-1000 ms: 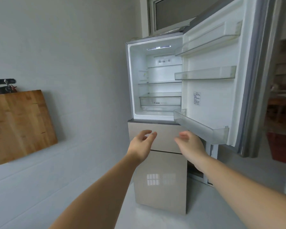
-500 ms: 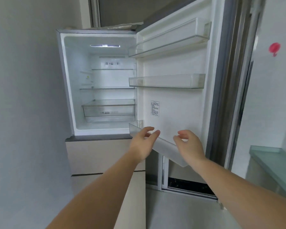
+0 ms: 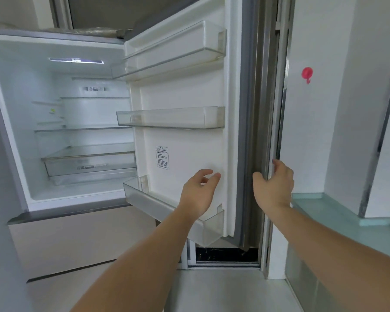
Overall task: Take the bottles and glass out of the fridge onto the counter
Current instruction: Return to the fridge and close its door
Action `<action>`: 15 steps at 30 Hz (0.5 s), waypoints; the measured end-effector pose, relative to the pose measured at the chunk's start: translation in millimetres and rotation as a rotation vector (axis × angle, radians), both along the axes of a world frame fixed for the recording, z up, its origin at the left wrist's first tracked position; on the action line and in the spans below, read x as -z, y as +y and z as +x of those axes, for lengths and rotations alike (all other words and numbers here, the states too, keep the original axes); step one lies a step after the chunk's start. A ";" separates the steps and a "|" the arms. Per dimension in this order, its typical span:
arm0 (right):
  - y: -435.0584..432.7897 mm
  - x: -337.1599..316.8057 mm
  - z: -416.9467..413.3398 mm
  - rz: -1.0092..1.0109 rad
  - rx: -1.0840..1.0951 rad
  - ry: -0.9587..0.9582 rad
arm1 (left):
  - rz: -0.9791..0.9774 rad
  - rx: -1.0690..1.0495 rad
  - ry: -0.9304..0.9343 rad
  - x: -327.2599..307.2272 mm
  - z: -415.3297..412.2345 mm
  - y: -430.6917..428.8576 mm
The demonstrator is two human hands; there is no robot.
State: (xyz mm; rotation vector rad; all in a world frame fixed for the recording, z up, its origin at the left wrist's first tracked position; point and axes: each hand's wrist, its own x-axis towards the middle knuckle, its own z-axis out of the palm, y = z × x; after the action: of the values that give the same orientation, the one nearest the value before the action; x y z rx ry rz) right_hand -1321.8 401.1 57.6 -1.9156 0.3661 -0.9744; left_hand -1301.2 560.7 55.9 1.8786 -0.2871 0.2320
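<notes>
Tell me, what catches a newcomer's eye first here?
The fridge, lit and open on the left, shows only bare shelves. The right hand grips the outer edge of the fridge door, while the left hand hovers open by its lowest rack. A red hook dots the right wall.

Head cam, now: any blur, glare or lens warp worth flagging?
Head view: heavy wide-angle warp, the fridge door edges bow and lean. The interior light strip clips to white. The left hand and right hand are fairly sharp, with no motion smear. Elsewhere light is soft, shadows weak.
</notes>
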 end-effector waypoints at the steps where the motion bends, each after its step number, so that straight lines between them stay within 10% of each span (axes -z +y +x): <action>1: -3.2 0.7 3.7 0.013 -0.053 0.044 | 0.000 -0.002 -0.001 0.6 0.8 -2.7; 15: -17.0 3.2 15.8 0.118 -0.236 0.045 | -0.091 -0.177 0.008 10.4 -15.8 4.4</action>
State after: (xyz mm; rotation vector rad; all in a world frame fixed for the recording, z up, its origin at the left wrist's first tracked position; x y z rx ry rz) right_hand -1306.0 384.1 54.5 -1.8278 0.2127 -0.7399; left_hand -1316.9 565.2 45.6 1.8150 -0.1028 0.3521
